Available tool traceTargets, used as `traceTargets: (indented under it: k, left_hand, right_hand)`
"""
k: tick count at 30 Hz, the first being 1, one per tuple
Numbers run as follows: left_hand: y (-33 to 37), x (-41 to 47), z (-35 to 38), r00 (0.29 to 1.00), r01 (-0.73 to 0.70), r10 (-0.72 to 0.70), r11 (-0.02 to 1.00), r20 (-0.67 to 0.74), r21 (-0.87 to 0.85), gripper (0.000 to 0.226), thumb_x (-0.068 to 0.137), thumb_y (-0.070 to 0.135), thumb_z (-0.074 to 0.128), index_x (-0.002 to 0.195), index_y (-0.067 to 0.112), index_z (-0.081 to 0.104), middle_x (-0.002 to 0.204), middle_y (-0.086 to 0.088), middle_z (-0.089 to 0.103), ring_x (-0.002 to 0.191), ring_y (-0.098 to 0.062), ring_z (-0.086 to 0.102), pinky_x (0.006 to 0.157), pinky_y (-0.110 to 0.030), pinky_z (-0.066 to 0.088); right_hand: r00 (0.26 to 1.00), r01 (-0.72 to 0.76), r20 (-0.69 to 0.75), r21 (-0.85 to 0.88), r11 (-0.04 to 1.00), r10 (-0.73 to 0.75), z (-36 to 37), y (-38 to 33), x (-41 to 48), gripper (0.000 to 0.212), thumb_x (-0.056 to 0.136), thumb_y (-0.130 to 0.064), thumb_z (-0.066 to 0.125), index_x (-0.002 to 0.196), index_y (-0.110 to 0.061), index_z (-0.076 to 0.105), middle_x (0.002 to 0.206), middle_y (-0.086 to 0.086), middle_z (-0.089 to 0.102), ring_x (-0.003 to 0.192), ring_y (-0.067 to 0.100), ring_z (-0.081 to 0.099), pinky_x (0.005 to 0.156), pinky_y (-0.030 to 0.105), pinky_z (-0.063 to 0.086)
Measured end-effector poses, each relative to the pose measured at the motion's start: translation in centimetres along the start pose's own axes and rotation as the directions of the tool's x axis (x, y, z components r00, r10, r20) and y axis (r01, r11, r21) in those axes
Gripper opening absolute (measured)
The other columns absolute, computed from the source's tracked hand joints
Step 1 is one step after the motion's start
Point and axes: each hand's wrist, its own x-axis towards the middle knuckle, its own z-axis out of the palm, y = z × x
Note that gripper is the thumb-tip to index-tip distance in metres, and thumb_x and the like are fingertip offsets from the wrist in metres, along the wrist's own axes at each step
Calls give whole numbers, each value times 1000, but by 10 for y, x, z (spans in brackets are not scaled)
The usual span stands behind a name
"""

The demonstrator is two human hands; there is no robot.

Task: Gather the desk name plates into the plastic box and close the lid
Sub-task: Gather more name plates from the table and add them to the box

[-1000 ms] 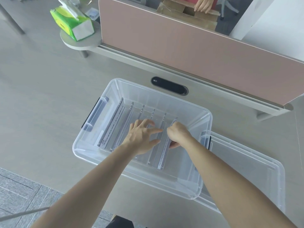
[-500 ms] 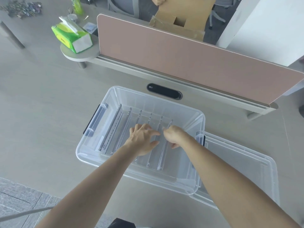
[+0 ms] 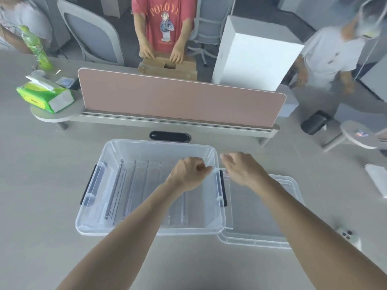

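Note:
A clear plastic box (image 3: pixel 109 155) with dark side latches sits on the desk before me. Several clear acrylic name plates (image 3: pixel 134 191) stand in a row on its floor. The clear lid (image 3: pixel 278 208) lies flat on the desk to the box's right, partly under the box's edge. My left hand (image 3: pixel 188 174) hovers over the box's right half with fingers curled and nothing in it. My right hand (image 3: pixel 240 168) is above the box's right rim and the lid's near corner, fingers loosely bent, holding nothing.
A pink divider panel (image 3: pixel 180 101) runs across the desk behind the box, with a black cable slot (image 3: pixel 169 136) below it. A green tissue pack (image 3: pixel 45 95) sits at the left. A white phone (image 3: pixel 349 236) lies at the right. People stand beyond the divider.
Both hands lifted off the name plates and moved right, the right hand now past the box's rim above the lid. The camera tilted up, showing the people beyond the divider.

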Motion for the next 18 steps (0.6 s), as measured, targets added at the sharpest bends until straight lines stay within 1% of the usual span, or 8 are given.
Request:
traceTargets:
  k: [3,4,6,9,11,14,16,18]
  left_hand:
    - [33,-7,20,999,-32,32,999,-7,2,41,85,40,65,56,18,47,55,5,48,56,-17,45,49,-23,34]
    - [44,-10,27,999,-35,35,999,-6,12,41,84,38,66,56,18,45,55,5,47,54,-15,43,48,-24,33]
    - [65,-15,43,999,-39,39,999,11,37,39,84,36,66,57,19,44,55,6,46,52,-12,42,48,-24,31]
    - [94,-23,72,998,-53,53,998,17,36,36,85,30,64,59,18,42,57,5,45,57,-17,43,50,-25,31]
    - [112,-30,93,998,-55,55,998,-5,41,36,86,27,61,60,17,39,57,4,43,56,-19,40,49,-25,31]
    - [133,-41,122,999,-32,33,999,-30,38,35,88,26,59,62,16,38,55,4,41,46,-14,36,42,-21,28]
    - [143,-45,135,998,5,-5,1000,-56,9,34,88,29,59,63,15,40,56,4,43,47,-14,37,42,-21,28]
    - [148,-48,144,997,41,-46,997,-69,-71,32,89,33,58,67,13,47,62,1,47,55,-18,41,49,-23,32]
  right_hand:
    - [998,40,-39,-31,999,-41,-15,28,-33,34,99,-20,35,66,-13,35,86,22,65,86,39,60,72,40,47]
    - [998,26,-53,-10,1000,-27,-20,42,-42,34,99,-23,36,66,-12,37,87,22,66,86,39,61,72,40,48]
    - [995,-26,-97,59,998,32,-33,73,-58,42,97,-38,35,74,-5,48,89,17,69,85,36,63,73,39,51]
    - [993,-60,-92,151,987,74,-48,128,-79,50,95,-49,37,89,-4,59,91,9,72,82,31,68,79,38,54]
    - [995,-56,-70,244,968,75,-57,160,-96,45,97,-47,40,95,-8,64,90,3,74,77,24,71,78,36,56]
    - [999,-36,-18,461,887,49,-66,198,-119,37,98,-40,45,101,-10,66,88,2,74,63,16,69,65,28,53]
    - [999,-17,-16,510,860,29,-70,219,-128,38,98,-40,46,99,-8,66,86,1,75,62,15,69,67,30,51]
    - [999,-22,-17,519,854,36,-74,240,-133,38,98,-41,46,97,-9,66,86,0,74,62,15,69,68,31,51]
